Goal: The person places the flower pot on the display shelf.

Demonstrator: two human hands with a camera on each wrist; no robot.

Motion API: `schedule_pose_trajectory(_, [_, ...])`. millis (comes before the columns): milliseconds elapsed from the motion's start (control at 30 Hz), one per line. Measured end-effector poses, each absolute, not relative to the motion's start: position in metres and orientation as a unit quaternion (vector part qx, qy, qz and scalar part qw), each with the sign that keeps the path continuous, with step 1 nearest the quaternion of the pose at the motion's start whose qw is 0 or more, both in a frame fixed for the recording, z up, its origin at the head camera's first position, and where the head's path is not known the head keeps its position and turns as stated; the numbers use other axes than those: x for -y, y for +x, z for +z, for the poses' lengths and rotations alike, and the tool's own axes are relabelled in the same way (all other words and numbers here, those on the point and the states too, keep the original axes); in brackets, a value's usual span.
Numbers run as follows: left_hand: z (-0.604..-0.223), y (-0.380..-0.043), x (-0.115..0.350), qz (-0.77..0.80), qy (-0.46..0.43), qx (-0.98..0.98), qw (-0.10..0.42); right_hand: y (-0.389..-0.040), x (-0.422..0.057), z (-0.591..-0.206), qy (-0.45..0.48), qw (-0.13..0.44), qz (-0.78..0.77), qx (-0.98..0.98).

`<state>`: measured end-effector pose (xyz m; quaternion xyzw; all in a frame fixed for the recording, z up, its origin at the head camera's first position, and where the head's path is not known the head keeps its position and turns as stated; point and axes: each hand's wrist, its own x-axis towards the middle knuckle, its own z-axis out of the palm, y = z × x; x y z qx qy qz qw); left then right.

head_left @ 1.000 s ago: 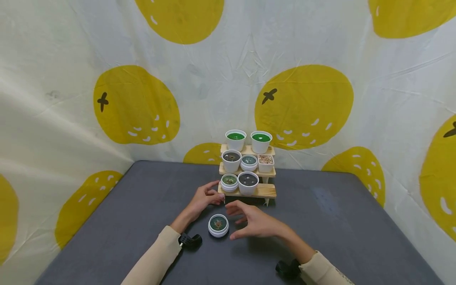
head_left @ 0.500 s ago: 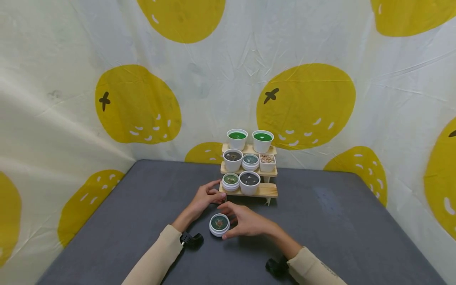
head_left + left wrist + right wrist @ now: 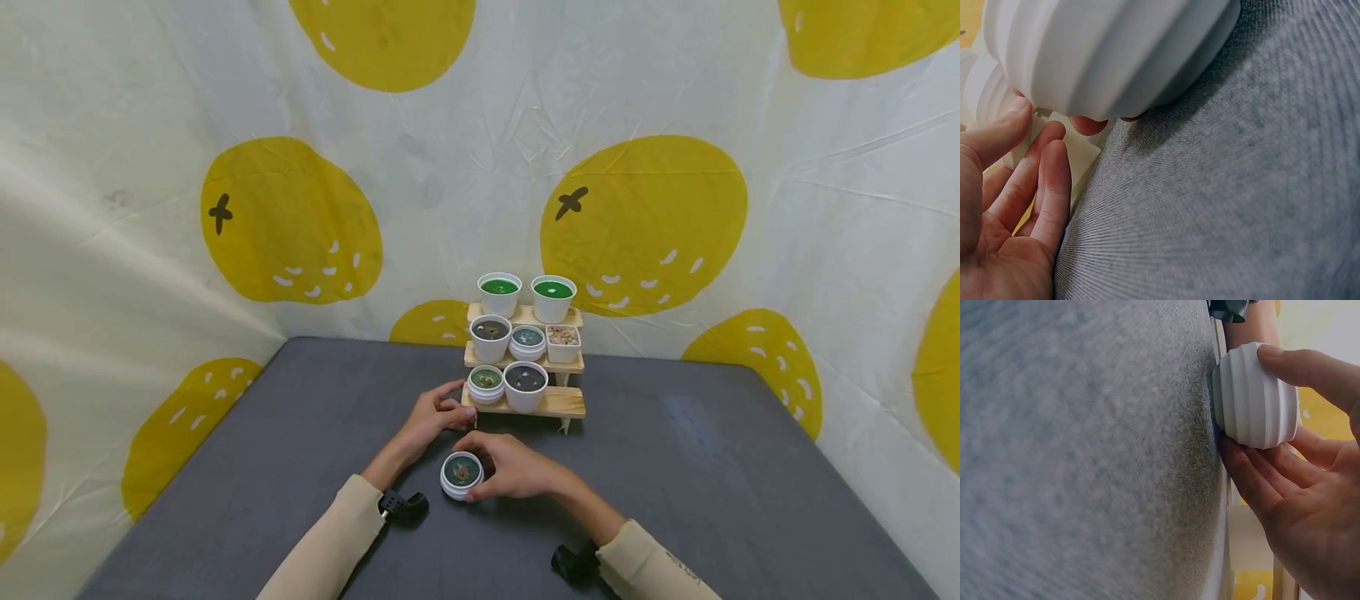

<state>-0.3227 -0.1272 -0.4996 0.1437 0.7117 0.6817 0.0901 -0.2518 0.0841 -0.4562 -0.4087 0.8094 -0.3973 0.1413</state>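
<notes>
My right hand (image 3: 512,467) holds a small white ribbed pot (image 3: 462,473) on the table, thumb on the near side and fingers round the far side. The pot has a dark green top with a brownish patch in its middle. In the right wrist view, thumb and fingertips touch the ribbed wall (image 3: 1250,400). My left hand (image 3: 430,421) pinches the front left corner of a three-step wooden stand (image 3: 566,402). The ribbed pot covers part of that grip in the left wrist view.
On the lowest step stand a ribbed pot (image 3: 486,385) and a dark-filled cup (image 3: 525,398). The middle step bears another cup (image 3: 490,343), a ribbed pot (image 3: 527,343) and a square pot (image 3: 562,346). Two green-filled cups (image 3: 498,302) top it. A fruit-print curtain (image 3: 465,183) hangs behind.
My right hand has moved left to the loose ribbed pot and its fingers have closed round it. The left hand stays at the stand's corner.
</notes>
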Motion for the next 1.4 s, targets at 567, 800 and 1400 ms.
schedule_pose_trajectory(567, [-0.498, -0.321, 0.127, 0.680, 0.139, -0.715, 0.088, -0.254, -0.102, -0.437, -0.402, 0.167, -0.394, -0.810])
schedule_pose_trajectory(800, [-0.500, -0.322, 0.127, 0.684, 0.144, -0.709, 0.095, -0.256, -0.119, -0.421, -0.410, 0.179, -0.402, -0.799])
schedule_pose_trajectory(1400, [-0.498, -0.321, 0.128, 0.686, 0.149, -0.705, 0.100, -0.251, -0.166, -0.374, -0.389, 0.174, -0.415, -0.804])
